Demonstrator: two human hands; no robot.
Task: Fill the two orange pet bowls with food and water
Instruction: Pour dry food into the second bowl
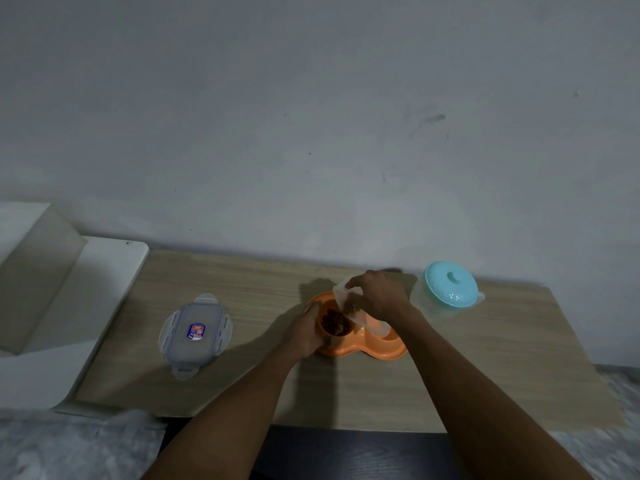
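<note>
Head view: near the back edge of the bench (pixel 450 375), the right hand (pixel 377 296) grips a tipped clear plastic box (pixel 363 322), pouring brown food (pixel 334 322) into the orange double pet bowl (pixel 363 353). The left hand (pixel 306 332) holds its rim. Next, I think, water goes in the other side.

- Left grip (pixel 304 332): a bare hand, its back and thumb uncovered.
- Behind the left grip, the left forearm (pixel 242 403) is bare as far as the frame's lower edge, long and slim, widening away from the wrist.
- Right grip (pixel 379 296): a bare hand, knuckles showing across its back.
- Behind the right grip, the right forearm (pixel 485 386) is likewise bare, and looks broader.
</note>
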